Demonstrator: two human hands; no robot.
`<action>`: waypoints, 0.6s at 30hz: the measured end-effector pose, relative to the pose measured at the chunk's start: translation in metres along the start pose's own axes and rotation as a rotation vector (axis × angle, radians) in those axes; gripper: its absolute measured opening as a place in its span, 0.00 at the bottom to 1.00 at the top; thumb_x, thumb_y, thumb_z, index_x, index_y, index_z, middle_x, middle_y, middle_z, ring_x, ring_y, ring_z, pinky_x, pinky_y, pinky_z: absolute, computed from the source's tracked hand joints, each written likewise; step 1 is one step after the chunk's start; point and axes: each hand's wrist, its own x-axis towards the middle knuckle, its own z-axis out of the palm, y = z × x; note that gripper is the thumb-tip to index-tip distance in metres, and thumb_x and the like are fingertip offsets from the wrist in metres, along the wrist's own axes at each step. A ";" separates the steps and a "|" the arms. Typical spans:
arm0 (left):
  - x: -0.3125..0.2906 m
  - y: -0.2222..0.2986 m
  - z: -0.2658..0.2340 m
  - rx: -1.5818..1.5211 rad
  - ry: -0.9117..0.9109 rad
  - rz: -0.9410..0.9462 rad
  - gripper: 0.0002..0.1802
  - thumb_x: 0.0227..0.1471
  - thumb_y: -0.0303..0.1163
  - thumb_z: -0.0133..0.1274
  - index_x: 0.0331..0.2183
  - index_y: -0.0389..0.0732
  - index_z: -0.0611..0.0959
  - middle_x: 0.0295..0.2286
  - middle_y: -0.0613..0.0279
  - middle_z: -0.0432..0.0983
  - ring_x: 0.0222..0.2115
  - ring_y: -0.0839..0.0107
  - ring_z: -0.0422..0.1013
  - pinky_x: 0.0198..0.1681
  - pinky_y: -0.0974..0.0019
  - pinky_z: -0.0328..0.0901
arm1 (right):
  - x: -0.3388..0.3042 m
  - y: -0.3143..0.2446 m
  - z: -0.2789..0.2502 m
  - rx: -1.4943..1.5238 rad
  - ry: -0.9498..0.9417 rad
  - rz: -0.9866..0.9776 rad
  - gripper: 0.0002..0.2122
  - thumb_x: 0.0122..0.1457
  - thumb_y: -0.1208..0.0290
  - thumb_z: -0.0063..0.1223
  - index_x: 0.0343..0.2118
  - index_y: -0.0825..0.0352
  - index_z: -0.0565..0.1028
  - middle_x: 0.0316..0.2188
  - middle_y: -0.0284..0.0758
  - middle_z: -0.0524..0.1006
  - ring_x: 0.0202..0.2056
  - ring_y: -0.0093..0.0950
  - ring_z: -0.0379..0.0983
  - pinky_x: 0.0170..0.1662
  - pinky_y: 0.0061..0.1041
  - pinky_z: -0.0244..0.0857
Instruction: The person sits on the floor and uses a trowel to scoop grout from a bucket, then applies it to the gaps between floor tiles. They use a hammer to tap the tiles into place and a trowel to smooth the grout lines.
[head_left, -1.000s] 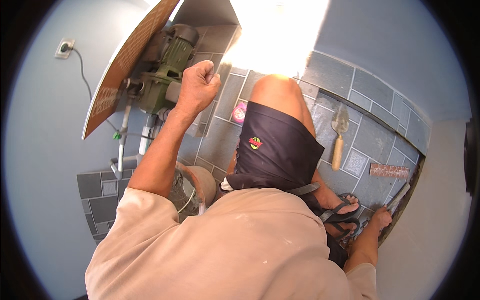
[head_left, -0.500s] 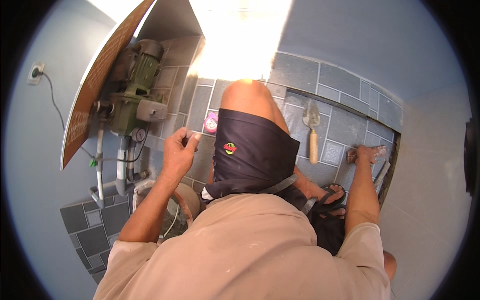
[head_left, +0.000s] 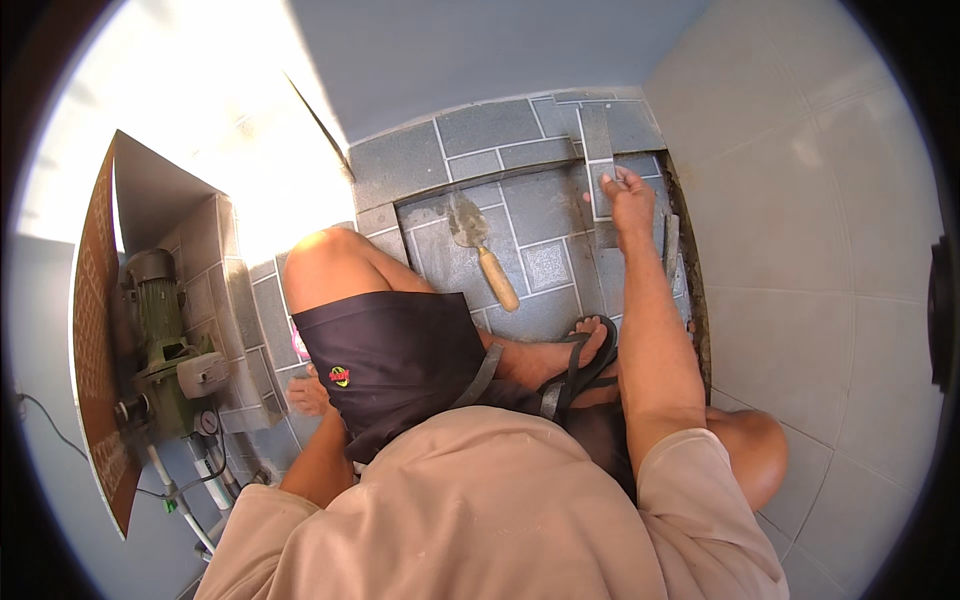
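My right hand [head_left: 632, 205] grips a narrow grey tile strip [head_left: 598, 150] with white edge lines, fingers and thumb at its near end. The strip lies by the raised tiled ledge [head_left: 500, 160] in the far right corner; whether it touches the ledge I cannot tell. A pointing trowel [head_left: 497, 280] with a wooden handle and mortar-smeared blade rests on the tiled floor, left of my right arm. My left hand [head_left: 308, 393] is low beside my left knee, partly hidden by my shorts. Its fingers look curled in, with nothing visible in them.
A green water pump [head_left: 165, 330] with pipes stands at left, beside a leaning brown board [head_left: 95, 370]. Part of a pink round object [head_left: 299, 345] shows by my knee. A rough open gap [head_left: 690, 250] runs along the right wall. My sandalled foot [head_left: 590, 345] is near the trowel.
My view has turned right. My right hand has moved farther into the corner, with the grey tile strip now face up in it. My left hand has dropped beside my knee.
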 end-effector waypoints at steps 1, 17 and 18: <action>0.000 -0.001 0.008 -0.008 -0.009 0.008 0.42 0.57 0.50 0.61 0.63 0.39 0.63 0.64 0.46 0.55 0.61 0.52 0.60 0.60 0.41 0.61 | 0.006 -0.018 -0.003 -0.028 -0.053 0.039 0.08 0.65 0.74 0.61 0.44 0.70 0.82 0.34 0.32 0.84 0.32 0.22 0.80 0.38 0.26 0.73; 0.018 -0.035 -0.002 -0.110 -0.277 0.097 0.74 0.48 0.62 0.67 0.75 0.53 0.34 0.76 0.54 0.27 0.77 0.58 0.25 0.71 0.28 0.30 | 0.092 -0.043 0.118 -1.238 -0.653 -0.262 0.43 0.51 0.55 0.74 0.68 0.64 0.67 0.60 0.51 0.76 0.61 0.49 0.73 0.65 0.44 0.67; 0.015 -0.030 -0.003 -0.105 -0.304 0.105 0.73 0.49 0.63 0.67 0.75 0.52 0.34 0.76 0.54 0.27 0.77 0.57 0.24 0.71 0.28 0.30 | 0.107 -0.026 0.117 -1.212 -0.656 -0.309 0.42 0.51 0.56 0.75 0.68 0.63 0.67 0.61 0.51 0.76 0.62 0.49 0.72 0.66 0.43 0.66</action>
